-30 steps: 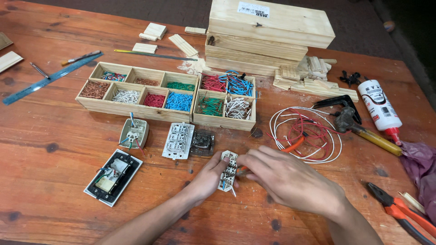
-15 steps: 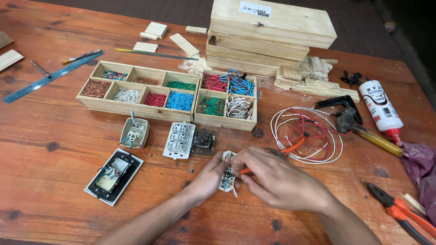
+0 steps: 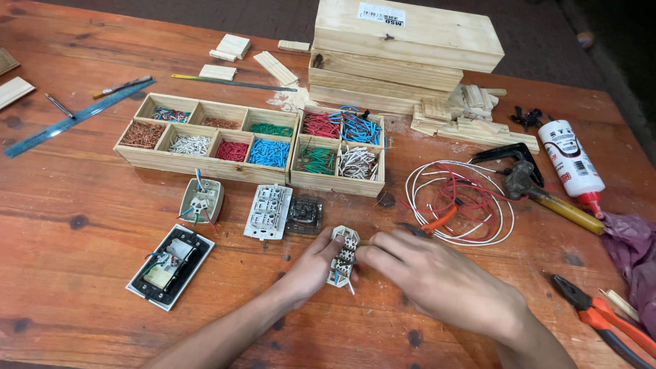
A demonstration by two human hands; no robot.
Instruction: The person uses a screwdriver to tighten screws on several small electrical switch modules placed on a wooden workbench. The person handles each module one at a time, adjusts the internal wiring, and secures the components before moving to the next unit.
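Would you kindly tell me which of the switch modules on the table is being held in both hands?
The small white module, pinched between left hand and right hand; the others lie untouched farther left.

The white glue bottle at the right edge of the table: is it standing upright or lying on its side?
Lying on its side. The white glue bottle rests lengthwise on the table, red nozzle pointing toward the person.

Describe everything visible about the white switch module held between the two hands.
The white switch module is a small plastic block lying back-up on the wooden table, showing rows of dark terminal holes and short wire ends at its lower end. The left hand steadies its left side; the right hand touches its right edge. It sits just below two other modules.
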